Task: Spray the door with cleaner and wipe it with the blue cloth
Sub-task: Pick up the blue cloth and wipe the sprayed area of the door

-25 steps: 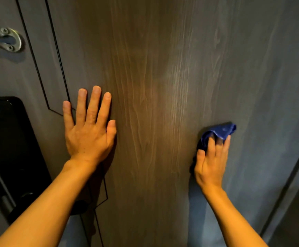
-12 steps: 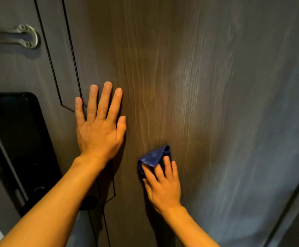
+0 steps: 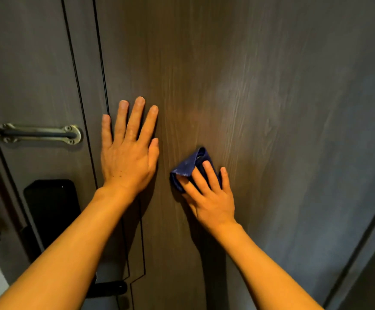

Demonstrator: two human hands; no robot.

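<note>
Cloth (image 3: 189, 167) stays mid-door under the pressing right hand (image 3: 211, 198), barely shifted since its leftward sweep; left hand (image 3: 127, 153) remains flat, open; wiping continues.

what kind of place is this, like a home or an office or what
Likely a home's entrance, though that's a guess: the view is filled by a wood-grain door with a metal door guard and a black electronic lock panel, hardware typical of a flat's front door.
</note>
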